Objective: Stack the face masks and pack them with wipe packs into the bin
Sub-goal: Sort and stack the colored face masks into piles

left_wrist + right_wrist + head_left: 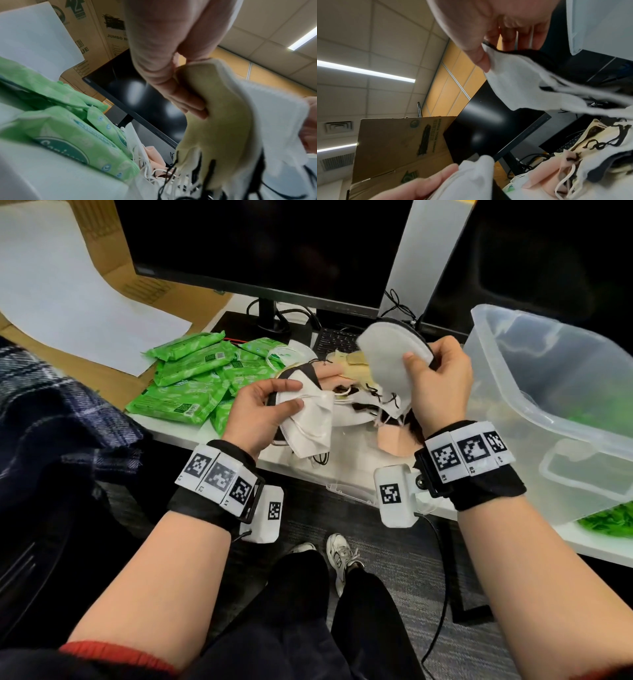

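Observation:
My left hand (291, 396) grips a small stack of folded white face masks (310, 419) over the table's front edge; in the left wrist view its fingers (163, 70) press on a yellow and white mask (223, 115). My right hand (422, 361) pinches a white mask with a black outer side (390, 354), held up above the loose mask pile (363, 397). The right wrist view shows thumb and fingers of that hand (501, 52) on this mask (518, 83). Green wipe packs (191, 378) lie heaped to the left. The clear bin (513, 419) stands at the right.
A dark monitor (267, 244) and its stand rise behind the pile, with a keyboard (337, 340) and cables beside it. Cardboard and white paper (68, 285) lie at the back left. Green packs (609, 520) show through the bin's lower wall. A plaid cloth (51, 412) hangs at left.

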